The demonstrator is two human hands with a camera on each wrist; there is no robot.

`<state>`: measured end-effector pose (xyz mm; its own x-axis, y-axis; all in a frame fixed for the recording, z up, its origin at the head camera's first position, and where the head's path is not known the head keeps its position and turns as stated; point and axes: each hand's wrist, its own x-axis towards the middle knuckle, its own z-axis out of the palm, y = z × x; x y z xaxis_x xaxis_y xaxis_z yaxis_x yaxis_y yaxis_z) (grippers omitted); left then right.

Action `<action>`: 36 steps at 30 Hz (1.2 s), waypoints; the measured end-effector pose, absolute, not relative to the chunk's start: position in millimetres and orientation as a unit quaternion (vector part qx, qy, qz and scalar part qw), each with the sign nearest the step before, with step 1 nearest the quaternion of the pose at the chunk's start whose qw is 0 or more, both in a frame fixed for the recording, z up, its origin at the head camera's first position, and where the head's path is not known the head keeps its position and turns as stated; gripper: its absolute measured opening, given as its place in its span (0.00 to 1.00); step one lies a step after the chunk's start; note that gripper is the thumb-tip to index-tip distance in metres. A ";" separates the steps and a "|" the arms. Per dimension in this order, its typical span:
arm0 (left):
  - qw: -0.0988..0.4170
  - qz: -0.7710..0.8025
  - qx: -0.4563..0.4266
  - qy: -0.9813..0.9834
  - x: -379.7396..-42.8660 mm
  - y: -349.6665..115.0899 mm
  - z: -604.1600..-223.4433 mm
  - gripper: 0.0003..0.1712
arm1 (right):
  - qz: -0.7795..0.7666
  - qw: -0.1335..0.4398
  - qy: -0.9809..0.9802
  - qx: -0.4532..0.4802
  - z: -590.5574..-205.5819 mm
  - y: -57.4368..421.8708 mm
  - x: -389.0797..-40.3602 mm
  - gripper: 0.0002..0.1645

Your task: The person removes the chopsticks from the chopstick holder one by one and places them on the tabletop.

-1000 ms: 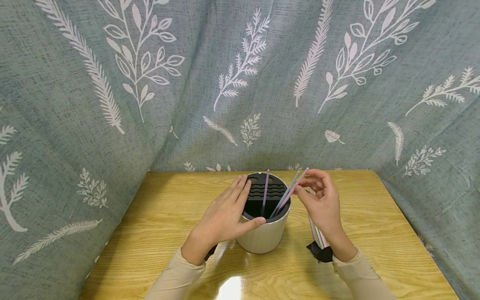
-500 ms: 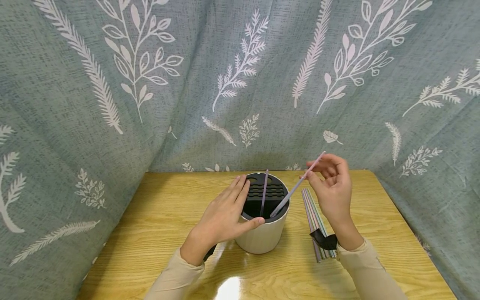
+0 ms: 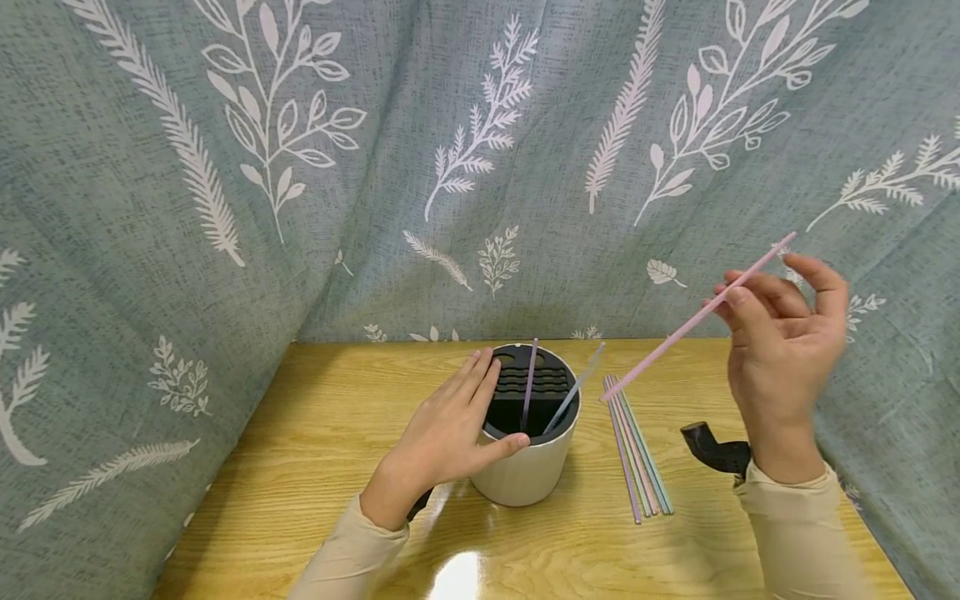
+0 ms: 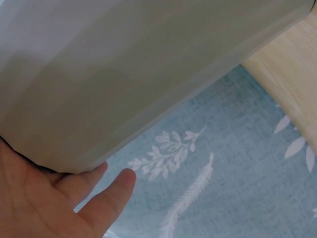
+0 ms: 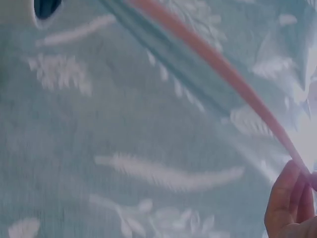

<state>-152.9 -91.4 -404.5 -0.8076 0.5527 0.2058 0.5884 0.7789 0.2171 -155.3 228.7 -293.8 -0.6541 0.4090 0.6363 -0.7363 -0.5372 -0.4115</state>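
Note:
A white round holder (image 3: 521,479) with a black slotted top (image 3: 536,379) stands on the table. My left hand (image 3: 450,425) rests across its left rim, fingers straight and thumb along the front edge; in the left wrist view the fingertips touch the holder's pale wall (image 4: 124,74). A purple straw (image 3: 530,383) and a pale blue straw (image 3: 576,385) lean in the holder's front compartment. Up to the right, my right hand (image 3: 787,350) pinches a pink straw (image 3: 675,337) between thumb and fingers. That straw slants, its lower end over the loose straws.
Several straws (image 3: 637,454) in purple, pink and green lie side by side on the wooden table (image 3: 337,450), right of the holder. A leaf-patterned curtain (image 3: 390,167) closes off the back and sides. A black wrist mount (image 3: 716,450) juts from the right wrist.
My right hand has drawn the pink straw out of the holder and carried it up and to the right. The left hand has stayed on the rim.

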 end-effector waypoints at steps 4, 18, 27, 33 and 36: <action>0.064 -0.139 -0.303 -0.941 -153.4 -92.0 -403.4 0.62 | 0.823 0.330 -0.418 0.198 -298.6 258.8 -161.1 0.30; 0.059 -0.137 -0.303 -0.941 -154.2 -92.8 -402.0 0.61 | 0.554 0.069 -0.829 0.009 -448.1 316.6 -220.4 0.34; 0.062 -0.134 -0.302 -0.942 -152.5 -92.1 -400.1 0.61 | 0.531 -0.027 -0.847 -0.011 -495.1 310.1 -234.2 0.36; 0.061 -0.131 -0.300 -0.943 -151.8 -92.0 -400.9 0.62 | 0.485 -0.051 -0.873 -0.009 -511.7 303.2 -239.2 0.33; 0.062 -0.129 -0.301 -0.943 -151.8 -91.7 -401.8 0.62 | 0.466 -0.056 -0.883 -0.010 -516.9 301.8 -239.8 0.32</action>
